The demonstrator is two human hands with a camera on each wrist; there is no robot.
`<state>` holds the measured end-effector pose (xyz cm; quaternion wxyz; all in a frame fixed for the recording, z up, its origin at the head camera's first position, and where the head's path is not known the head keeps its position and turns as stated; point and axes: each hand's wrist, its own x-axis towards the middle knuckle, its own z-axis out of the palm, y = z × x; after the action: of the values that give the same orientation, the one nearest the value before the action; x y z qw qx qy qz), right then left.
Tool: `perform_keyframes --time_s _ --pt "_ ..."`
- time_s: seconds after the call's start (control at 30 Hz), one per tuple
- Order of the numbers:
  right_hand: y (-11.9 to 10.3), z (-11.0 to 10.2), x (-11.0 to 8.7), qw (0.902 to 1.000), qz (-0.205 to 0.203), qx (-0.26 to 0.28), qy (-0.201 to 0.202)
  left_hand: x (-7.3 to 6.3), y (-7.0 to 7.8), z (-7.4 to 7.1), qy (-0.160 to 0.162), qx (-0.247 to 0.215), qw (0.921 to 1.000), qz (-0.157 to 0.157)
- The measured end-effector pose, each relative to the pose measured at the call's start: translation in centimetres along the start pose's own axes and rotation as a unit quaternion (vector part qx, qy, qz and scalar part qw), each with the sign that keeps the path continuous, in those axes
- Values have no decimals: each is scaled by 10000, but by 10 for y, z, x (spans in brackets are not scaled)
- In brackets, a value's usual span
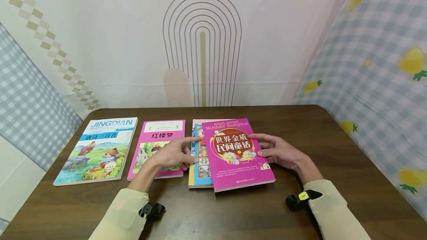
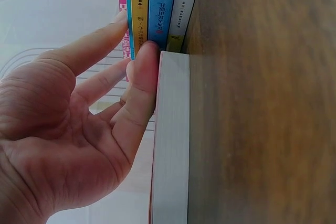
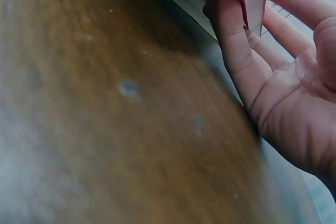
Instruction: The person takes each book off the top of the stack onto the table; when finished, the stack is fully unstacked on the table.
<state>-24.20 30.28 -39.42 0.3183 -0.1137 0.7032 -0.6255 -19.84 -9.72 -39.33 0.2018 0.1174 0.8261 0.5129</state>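
In the middle of the table, a magenta storybook (image 1: 233, 173) lies aslant on top of a blue comic-style book (image 1: 202, 182) and a yellow-edged book (image 1: 191, 177). My right hand (image 1: 283, 153) grips the magenta storybook's right edge, some fingers on the cover and others beneath it, as the right wrist view shows. My left hand (image 1: 170, 155) touches the stack's left side with index finger and thumb extended. The left wrist view shows its fingers against the stacked spines (image 2: 163, 9), beside the page edge of another book (image 2: 173, 129).
Left of the stack lies a pink book (image 1: 160, 136) with a white title panel, partly under my left hand. Farther left is a landscape-covered book (image 1: 100, 155). Both lie on the brown wooden table (image 1: 233, 214), with a patterned cloth (image 1: 277, 47) behind it.
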Motion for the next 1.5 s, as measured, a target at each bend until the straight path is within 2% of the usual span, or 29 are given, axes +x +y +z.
perform_keyframes --time_s 0.17,0.37,0.77,0.97,1.2,1.5 --pt "-2 -1 0 9998 -196 58 5 0 0 0 10 -8 10000 14" --pt "-11 -9 -10 9984 -511 154 173 -1 -1 1 3 -73 10000 -22" --pt "-38 -39 -49 9901 -1242 358 540 -1 0 0 -15 -102 9999 -27" --pt "-34 -64 -70 9850 -1512 623 547 1 -2 1 -4 -78 10000 26" --pt "-26 -81 -83 9889 -1109 499 858 1 -1 2 5 -87 10000 -1" --pt "-9 -89 -75 9940 -271 177 1046 -1 0 2 36 -56 10000 -10"
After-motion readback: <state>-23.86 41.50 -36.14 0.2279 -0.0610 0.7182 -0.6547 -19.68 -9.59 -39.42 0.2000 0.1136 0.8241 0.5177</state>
